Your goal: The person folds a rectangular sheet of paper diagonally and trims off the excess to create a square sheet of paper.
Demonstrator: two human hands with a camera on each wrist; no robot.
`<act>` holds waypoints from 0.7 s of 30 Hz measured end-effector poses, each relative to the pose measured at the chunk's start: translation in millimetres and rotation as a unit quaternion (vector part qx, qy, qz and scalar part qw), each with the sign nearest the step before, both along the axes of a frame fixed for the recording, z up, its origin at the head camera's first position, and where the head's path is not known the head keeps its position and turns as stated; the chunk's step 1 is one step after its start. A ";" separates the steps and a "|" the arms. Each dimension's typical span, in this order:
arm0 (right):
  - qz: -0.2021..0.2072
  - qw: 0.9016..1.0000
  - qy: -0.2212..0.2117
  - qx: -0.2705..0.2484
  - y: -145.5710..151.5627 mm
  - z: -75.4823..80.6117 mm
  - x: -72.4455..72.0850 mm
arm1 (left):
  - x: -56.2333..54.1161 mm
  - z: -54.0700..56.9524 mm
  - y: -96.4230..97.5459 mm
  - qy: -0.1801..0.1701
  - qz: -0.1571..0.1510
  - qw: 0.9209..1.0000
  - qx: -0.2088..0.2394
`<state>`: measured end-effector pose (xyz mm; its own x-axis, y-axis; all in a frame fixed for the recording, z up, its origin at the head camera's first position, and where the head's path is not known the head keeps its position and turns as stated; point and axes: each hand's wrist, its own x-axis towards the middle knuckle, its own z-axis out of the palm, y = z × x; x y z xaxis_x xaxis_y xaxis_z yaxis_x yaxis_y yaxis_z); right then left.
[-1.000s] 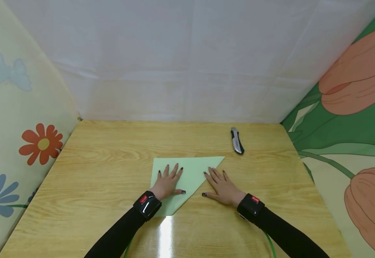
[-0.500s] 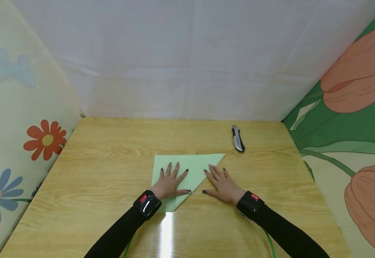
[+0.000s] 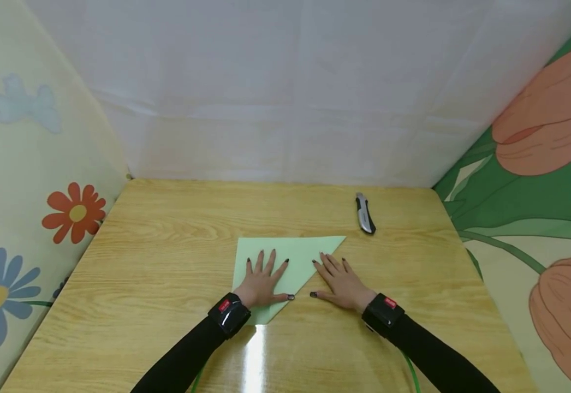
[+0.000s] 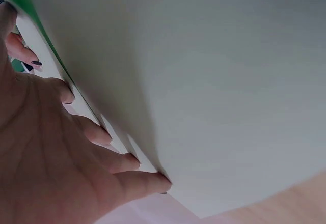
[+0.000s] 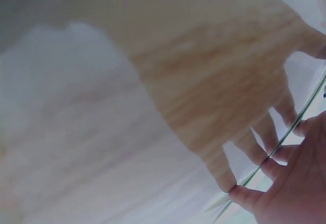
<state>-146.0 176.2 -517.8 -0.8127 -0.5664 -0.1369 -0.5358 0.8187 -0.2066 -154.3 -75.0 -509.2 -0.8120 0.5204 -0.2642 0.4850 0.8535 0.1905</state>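
Note:
A pale green sheet of paper lies on the table, with a slanted right edge that looks like a fold. My left hand rests on its left part, fingers spread and straight, the thumb tip at the slanted edge. With straight fingers my right hand touches the paper along that slanted edge, its palm over the bare wood. The left wrist view shows my left hand with its fingertips on the pale paper. In the right wrist view my right hand's fingertips press down at the paper's edge.
A grey and black utility knife lies on the wooden table beyond my right hand. A white cloth hangs behind the table. Flower-printed cloths stand at both sides.
My left hand has spread and its thumb has moved right to the paper's slanted edge. The right hand stays in place at the edge. The head view has shifted slightly.

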 end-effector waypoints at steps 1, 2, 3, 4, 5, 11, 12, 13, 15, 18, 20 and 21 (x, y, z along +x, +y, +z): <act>-0.002 1.000 -0.001 0.003 0.0 0.2 0.0 | 0.2 0.0 0.1 0.001 0.000 1.000 0.001; -0.002 1.000 -0.001 0.005 0.0 0.1 -0.1 | 0.3 -0.1 0.0 0.001 -0.001 1.000 0.000; -0.003 1.000 -0.002 0.008 0.0 0.3 0.1 | 0.2 -0.1 -0.1 -0.001 -0.002 1.000 -0.003; -0.005 1.000 -0.004 0.007 0.0 0.2 0.1 | 0.0 0.0 -0.3 -0.002 -0.003 1.000 -0.008; -0.006 1.000 -0.006 0.009 0.0 0.0 0.0 | -0.3 0.4 -0.6 -0.004 -0.004 1.000 -0.011; -0.001 1.000 0.000 0.006 1.4 -3.3 -0.3 | -2.0 5.7 -3.9 -0.009 -0.019 1.000 -0.020; 0.001 1.000 0.003 0.004 1.7 -3.7 -0.4 | -2.3 6.3 -4.9 -0.010 -0.022 1.000 -0.017; 0.001 1.000 0.003 0.004 1.8 -3.9 -0.4 | -2.6 7.1 -5.8 -0.012 -0.024 1.000 -0.017; 0.002 1.000 0.004 0.003 2.2 -4.0 -0.4 | -3.0 8.5 -7.4 -0.014 -0.028 0.999 -0.008; 0.005 1.000 0.004 -0.002 2.5 -4.4 -1.0 | -3.4 11.1 -9.2 -0.019 -0.035 0.999 -0.008; 0.006 1.000 0.002 -0.005 2.4 -4.1 -1.5 | -3.3 12.7 -9.6 -0.021 -0.041 0.999 -0.015; 0.006 1.000 0.001 -0.005 2.3 -3.5 -1.5 | -3.2 13.2 -9.6 -0.022 -0.043 0.999 -0.020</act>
<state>-147.5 178.4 -521.3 -0.8056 -0.5782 -0.1296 -0.5465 0.8095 -0.2143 -157.5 -84.6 -496.0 -0.7515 0.5762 -0.3212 0.5492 0.8163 0.1791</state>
